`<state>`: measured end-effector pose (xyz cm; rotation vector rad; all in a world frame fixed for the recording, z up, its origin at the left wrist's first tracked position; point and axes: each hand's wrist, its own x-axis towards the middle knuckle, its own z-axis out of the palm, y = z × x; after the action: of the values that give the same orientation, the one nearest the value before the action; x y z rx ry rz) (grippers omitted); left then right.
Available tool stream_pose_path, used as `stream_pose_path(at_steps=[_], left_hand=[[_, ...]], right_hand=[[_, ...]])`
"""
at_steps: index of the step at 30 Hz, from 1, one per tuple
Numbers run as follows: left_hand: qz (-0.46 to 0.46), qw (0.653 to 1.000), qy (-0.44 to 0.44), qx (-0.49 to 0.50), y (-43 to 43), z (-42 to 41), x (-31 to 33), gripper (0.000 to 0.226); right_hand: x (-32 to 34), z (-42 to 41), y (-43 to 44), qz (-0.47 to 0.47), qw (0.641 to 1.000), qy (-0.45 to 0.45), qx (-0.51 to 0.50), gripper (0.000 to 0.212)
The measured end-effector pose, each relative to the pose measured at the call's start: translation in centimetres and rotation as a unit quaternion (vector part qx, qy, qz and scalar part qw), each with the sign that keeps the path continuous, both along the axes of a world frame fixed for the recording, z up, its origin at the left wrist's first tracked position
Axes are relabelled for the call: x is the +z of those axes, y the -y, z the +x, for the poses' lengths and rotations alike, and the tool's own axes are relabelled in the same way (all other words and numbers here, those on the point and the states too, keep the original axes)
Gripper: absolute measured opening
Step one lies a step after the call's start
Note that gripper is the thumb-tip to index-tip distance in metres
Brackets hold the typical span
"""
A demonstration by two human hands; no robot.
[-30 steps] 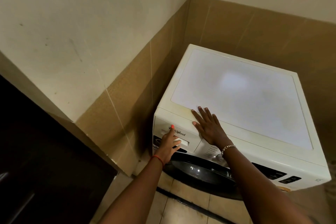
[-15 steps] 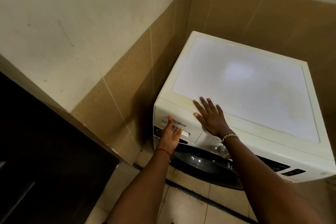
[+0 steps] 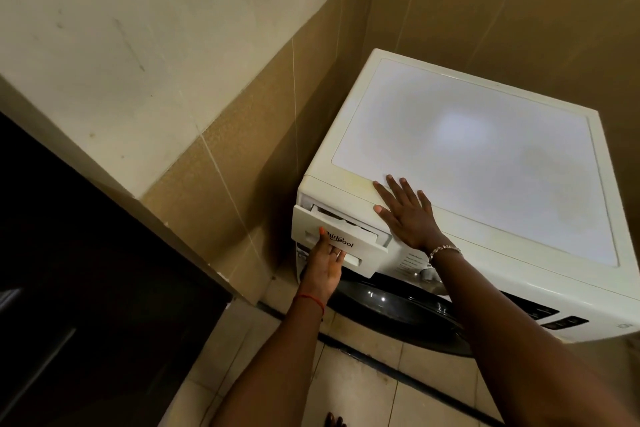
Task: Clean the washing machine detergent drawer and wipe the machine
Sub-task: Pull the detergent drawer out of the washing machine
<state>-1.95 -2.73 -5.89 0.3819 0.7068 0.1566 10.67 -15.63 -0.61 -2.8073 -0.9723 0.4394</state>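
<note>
Washing machine (image 3: 485, 163) in corner, right of cabinet (image 3: 86, 288).

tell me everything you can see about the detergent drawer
The detergent drawer is white and plastic-looking, with a flat front panel bearing a dark Whirlpool logo above a recessed grip. It sits at the upper left of the front of the washing machine and stands partly out, leaving a narrow gap on top where pale compartments with some dark marks show; details there are unclear. The left hand grips it, fingers hooked into the recess, thumb on the panel.
</note>
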Motion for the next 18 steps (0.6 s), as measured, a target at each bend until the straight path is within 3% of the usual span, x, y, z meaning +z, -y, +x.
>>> stream_pose_path(at_steps=[4, 6, 8, 12, 18], left_hand=[[0.022, 1.0, -0.004, -0.011, -0.1, -1.3, -0.2, 0.118], [0.023, 1.0, -0.008, -0.011, -0.1, -2.1, -0.6, 0.126], [0.015, 1.0, -0.009, -0.02, -0.1, -3.0, -0.3, 0.116], [0.008, 0.999, -0.036, -0.031, 0.0, -4.3, -0.2, 0.056], [0.039, 0.997, -0.047, -0.055, -0.2, -6.2, 0.0, 0.047]], right_hand=[[0.1, 0.0, 0.0, 0.0, 1.0, -0.004, -0.001, 0.062], [0.1, -0.1, 0.0, -0.002, 1.0, -0.004, 0.0, 0.06], [0.0, -0.1, 0.0, -0.009, 1.0, 0.0, -0.001, 0.055], [0.2, -0.3, -0.3, -0.025, 1.0, 0.007, -0.006, 0.055], [0.4, -1.5, -0.7, -0.055, 0.997, 0.016, -0.049, 0.053]])
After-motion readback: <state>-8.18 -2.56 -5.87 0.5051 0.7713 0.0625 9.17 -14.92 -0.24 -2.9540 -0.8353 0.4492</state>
